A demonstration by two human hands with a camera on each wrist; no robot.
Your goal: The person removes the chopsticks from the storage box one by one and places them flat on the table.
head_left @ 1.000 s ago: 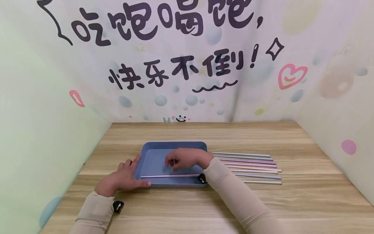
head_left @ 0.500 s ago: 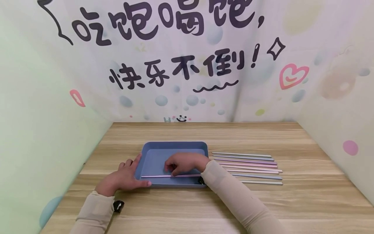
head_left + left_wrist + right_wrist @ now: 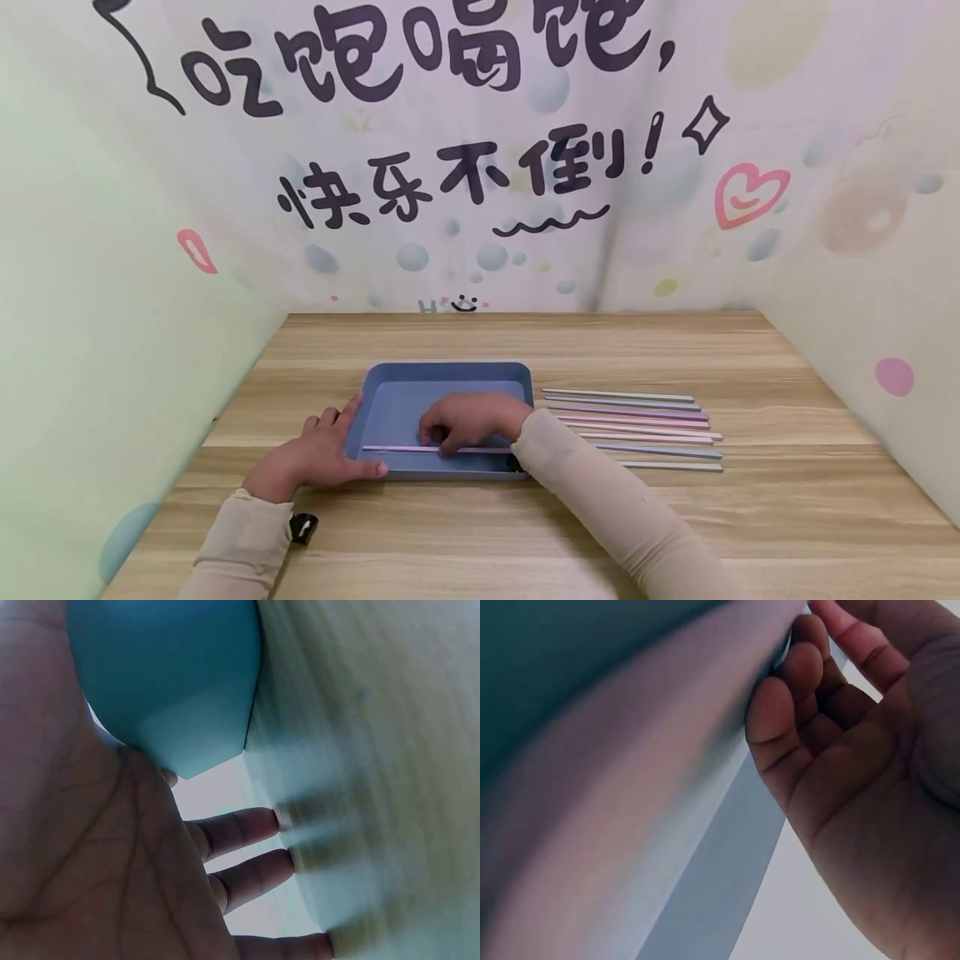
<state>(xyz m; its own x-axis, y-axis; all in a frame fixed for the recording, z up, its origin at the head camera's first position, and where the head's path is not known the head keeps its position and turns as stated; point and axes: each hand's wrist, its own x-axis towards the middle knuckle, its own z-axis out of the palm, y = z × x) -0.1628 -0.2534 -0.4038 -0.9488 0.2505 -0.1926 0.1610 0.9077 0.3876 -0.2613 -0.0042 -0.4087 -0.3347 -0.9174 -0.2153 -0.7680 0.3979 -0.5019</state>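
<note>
A shallow blue tray (image 3: 450,372) lies on the table with one pink chopstick (image 3: 397,449) inside, near its front wall. My right hand (image 3: 472,417) reaches into the tray and pinches that chopstick about its middle between thumb and fingertips. In the right wrist view the chopstick (image 3: 630,765) runs large and blurred up to the curled fingers. My left hand (image 3: 322,450) spans the tray's front left corner, the thumb along the front rim and the index finger at the left side. The left wrist view has its other fingers (image 3: 247,877) stretched out, tips at the tabletop.
Right of the tray, several chopsticks (image 3: 637,413) in white, blue, purple and pink lie side by side. The right forearm (image 3: 600,492) covers some of their left ends. A printed cloth wall (image 3: 480,250) stands behind the wooden table (image 3: 465,533), with pale walls on both sides.
My right hand has come down onto the pink chopstick and taken hold of it; the chopstick has shifted slightly up and away from the front wall. The left hand has stayed put.
</note>
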